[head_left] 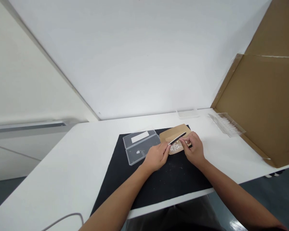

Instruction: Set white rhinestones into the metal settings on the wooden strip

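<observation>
My left hand (156, 156) pinches the near end of a thin black file (177, 138) that slants up to the right. My right hand (194, 147) is closed in a pinch beside the file's middle, holding something too small to make out. Both hands hover over a piece of brown paper (173, 132) that carries a small heap of white bits (175, 147). The paper lies on a black mat (159, 179). Left of the hands sits an open clear plastic box (141, 146) with a white label and one small white piece inside.
The mat lies on a white table (62, 173). A clear tray of white pieces (227, 124) and a clear lid (188, 113) sit at the back right. A brown cardboard panel (262, 106) stands on the right. A grey cable (62, 219) curls at the front left.
</observation>
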`<state>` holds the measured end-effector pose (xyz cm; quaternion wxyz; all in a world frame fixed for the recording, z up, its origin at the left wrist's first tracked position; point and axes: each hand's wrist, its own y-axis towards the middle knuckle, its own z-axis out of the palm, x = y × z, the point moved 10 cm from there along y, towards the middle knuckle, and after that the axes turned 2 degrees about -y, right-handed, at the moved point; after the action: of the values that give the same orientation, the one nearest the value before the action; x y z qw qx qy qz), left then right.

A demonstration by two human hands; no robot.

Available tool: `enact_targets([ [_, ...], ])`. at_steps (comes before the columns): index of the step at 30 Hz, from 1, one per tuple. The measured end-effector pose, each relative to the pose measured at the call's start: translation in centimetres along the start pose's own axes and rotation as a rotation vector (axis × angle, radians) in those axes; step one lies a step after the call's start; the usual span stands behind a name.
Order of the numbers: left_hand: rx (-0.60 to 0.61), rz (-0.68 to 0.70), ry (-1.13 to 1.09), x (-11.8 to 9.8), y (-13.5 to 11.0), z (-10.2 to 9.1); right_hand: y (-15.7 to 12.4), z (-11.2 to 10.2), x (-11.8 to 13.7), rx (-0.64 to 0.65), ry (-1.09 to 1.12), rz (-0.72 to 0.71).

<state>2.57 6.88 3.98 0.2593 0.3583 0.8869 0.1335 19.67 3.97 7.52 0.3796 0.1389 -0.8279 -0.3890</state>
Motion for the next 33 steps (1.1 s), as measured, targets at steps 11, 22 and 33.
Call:
enact_targets([
  [11, 0.007, -0.009, 0.004, 0.2, 0.1, 0.1, 0.0, 0.4, -0.3, 0.026, -0.008, 0.009],
  [22, 0.013, -0.028, -0.009, 0.3, 0.0, 0.1, 0.0, -0.2, -0.9, -0.022, -0.047, 0.066],
  [33, 0.014, -0.031, -0.011, 0.3, 0.1, 0.0, 0.0, -0.2, -0.9, -0.023, -0.109, 0.054],
])
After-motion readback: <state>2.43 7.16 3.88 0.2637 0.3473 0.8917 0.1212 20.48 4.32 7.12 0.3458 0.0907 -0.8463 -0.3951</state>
